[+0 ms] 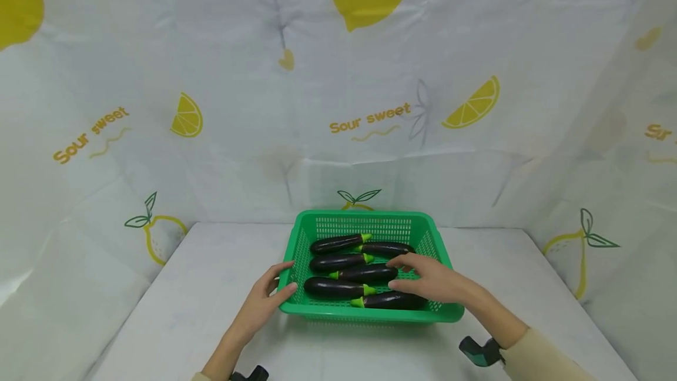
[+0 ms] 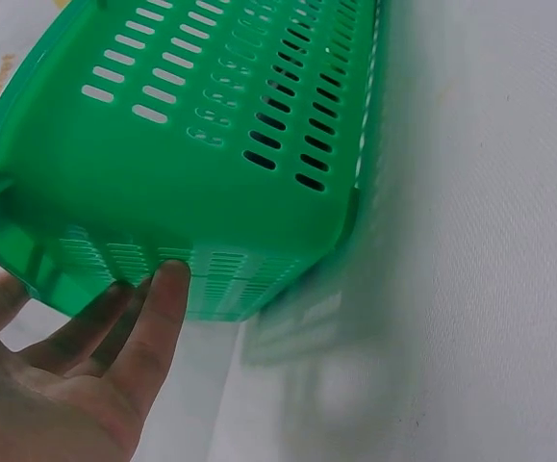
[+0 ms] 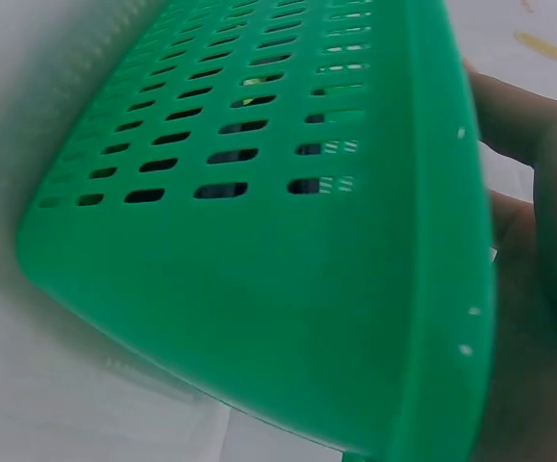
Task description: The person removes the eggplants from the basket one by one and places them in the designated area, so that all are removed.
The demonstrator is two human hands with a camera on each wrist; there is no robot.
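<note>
Several dark purple eggplants with green caps, such as this eggplant (image 1: 333, 288), lie in two columns in a green plastic basket (image 1: 370, 313). My left hand (image 1: 259, 301) grips the basket's left side, with the thumb at the rim and the fingers against the slotted outer wall in the left wrist view. Over the right half of the basket, my right hand (image 1: 431, 278) reaches in from the right. Its thumb and fingers are spread around the blunt end of a middle eggplant (image 1: 365, 274). In the right wrist view the basket wall hides most of that hand.
The basket stands on a white-covered table (image 1: 164, 304), against a white backdrop (image 1: 238, 181) printed with lemons and lettering. Similar sheets rise along the left and right sides. A dark wrist device (image 1: 481, 351) sits at the right wrist.
</note>
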